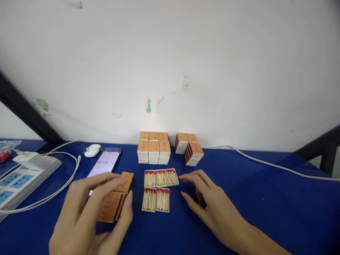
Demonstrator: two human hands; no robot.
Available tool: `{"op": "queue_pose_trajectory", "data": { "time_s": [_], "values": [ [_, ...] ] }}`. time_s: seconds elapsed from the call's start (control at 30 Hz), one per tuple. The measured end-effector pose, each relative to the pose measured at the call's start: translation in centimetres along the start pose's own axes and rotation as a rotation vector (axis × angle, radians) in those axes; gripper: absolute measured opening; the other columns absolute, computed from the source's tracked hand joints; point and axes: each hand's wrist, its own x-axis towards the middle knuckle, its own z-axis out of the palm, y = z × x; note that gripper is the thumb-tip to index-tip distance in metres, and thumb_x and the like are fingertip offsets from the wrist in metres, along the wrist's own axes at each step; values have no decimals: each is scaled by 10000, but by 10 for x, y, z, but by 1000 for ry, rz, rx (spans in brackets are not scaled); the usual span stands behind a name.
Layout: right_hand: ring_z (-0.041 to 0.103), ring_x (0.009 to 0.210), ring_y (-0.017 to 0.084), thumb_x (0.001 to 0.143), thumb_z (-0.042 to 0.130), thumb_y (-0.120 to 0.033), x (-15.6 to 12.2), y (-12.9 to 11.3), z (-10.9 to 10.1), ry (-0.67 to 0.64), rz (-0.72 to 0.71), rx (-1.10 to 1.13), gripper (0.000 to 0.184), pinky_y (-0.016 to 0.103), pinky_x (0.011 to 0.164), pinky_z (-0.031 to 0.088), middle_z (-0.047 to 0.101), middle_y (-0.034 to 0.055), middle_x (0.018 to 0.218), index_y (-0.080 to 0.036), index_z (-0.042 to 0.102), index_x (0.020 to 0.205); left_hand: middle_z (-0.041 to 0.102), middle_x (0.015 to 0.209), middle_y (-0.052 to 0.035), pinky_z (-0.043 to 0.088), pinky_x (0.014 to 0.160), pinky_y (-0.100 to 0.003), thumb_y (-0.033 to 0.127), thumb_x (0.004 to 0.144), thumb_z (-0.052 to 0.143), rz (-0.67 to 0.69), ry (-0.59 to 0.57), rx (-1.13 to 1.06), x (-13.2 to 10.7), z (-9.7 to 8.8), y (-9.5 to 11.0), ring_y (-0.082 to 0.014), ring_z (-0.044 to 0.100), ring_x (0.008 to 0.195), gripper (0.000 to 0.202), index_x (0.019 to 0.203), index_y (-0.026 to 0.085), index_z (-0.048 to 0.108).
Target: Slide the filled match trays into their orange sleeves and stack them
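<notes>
My left hand [87, 216] is closed around several orange matchbox sleeves [113, 203] held low over the blue table, fingers on top and thumb at the side. My right hand [212, 209] rests on the table with its fingers spread apart and holds nothing; its fingertips lie just right of the open match trays [158, 189]. These trays, several of them, sit in two rows at the centre, with red match heads pointing away from me.
Two stacks of closed matchboxes [154, 148], [190, 148] stand at the back by the white wall. A phone showing a timer [105, 163], a white mouse-like object [92, 150], a power strip [21, 177] and white cables [265, 163] lie on the blue table [265, 198].
</notes>
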Motion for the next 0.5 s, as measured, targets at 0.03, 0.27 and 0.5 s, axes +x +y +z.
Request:
{"op": "queue_pose_trajectory", "data": {
  "time_s": [0.03,0.27,0.5],
  "values": [
    [706,743,159,1167,563,-243,0,2,2,9,-19,-10,296,341,631,605,672,54,1310,-320,560,1453,677,1339,-93,628,956,-460,350,1076,697,-35,-28,44,4,1,-3,-297,708,1217,253,1313,263,719],
    [747,797,183,1194,513,-243,0,6,10,21,-122,-80,316,359,666,641,663,60,1237,-318,613,1485,686,1354,-126,656,811,-553,670,1096,510,-182,-266,173,9,7,-20,-374,770,1081,498,1346,266,659],
    [762,825,189,1200,507,-252,0,8,12,51,-111,-59,248,366,704,654,668,69,1224,-291,682,1372,800,1146,-212,588,646,-507,539,1052,292,-210,-442,387,10,-6,-23,-422,775,849,619,1288,209,760]
  ]
}}
